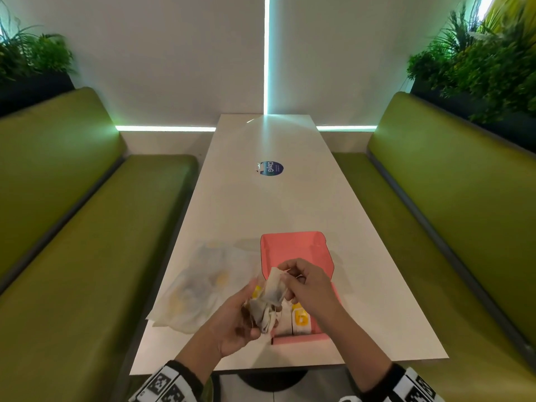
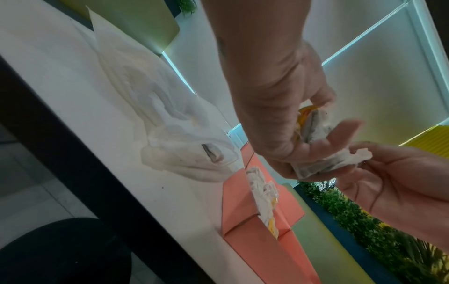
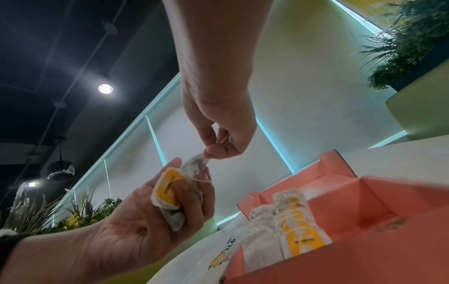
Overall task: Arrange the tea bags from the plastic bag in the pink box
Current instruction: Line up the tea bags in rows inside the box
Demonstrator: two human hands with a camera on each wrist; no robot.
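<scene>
My left hand [image 1: 246, 314] grips a small bunch of tea bags [image 1: 265, 310] with yellow tags [image 3: 167, 189] just above the near left corner of the open pink box [image 1: 293, 245]. My right hand [image 1: 301, 282] pinches the top edge of one white tea bag [image 1: 275, 285] that sticks up out of the bunch. In the right wrist view that tea bag [image 3: 195, 163] stretches between the two hands. Rows of tea bags [image 3: 289, 226] stand in the near end of the pink box [image 3: 379, 201]. The crumpled plastic bag [image 1: 200, 285] lies left of the box with more tea bags inside.
A long white table [image 1: 269, 204] runs away from me, with a round blue sticker [image 1: 271, 168] at its middle. Green benches [image 1: 87, 227] flank both sides, with planters [image 1: 478, 68] behind them. The pink box's raised lid stands at its far end.
</scene>
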